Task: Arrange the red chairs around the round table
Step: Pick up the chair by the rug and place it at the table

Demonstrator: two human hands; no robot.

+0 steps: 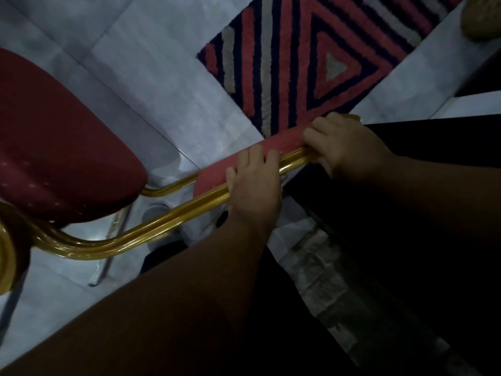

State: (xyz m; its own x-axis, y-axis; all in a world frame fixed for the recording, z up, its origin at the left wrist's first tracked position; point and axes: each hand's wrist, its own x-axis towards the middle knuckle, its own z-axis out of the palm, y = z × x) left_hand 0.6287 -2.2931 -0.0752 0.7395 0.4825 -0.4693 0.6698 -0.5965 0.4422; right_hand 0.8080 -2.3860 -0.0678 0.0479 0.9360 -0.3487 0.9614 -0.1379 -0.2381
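Observation:
A red chair with a gold metal frame lies under me, seen from above. Its dark red padded seat [59, 147] fills the left side. The padded top of its backrest [273, 153] runs across the middle, edged by a gold tube [151, 226]. My left hand [254, 185] grips the backrest top and the tube near the centre. My right hand [344, 147] grips the same backrest top further right. No round table is in view.
Pale tiled floor [151, 71] lies beneath the chair. A rug with red, dark blue and grey stripes [306, 61] lies beyond the backrest. A dark surface [423, 213] fills the right side. A woven tan object [485, 17] sits at the top right corner.

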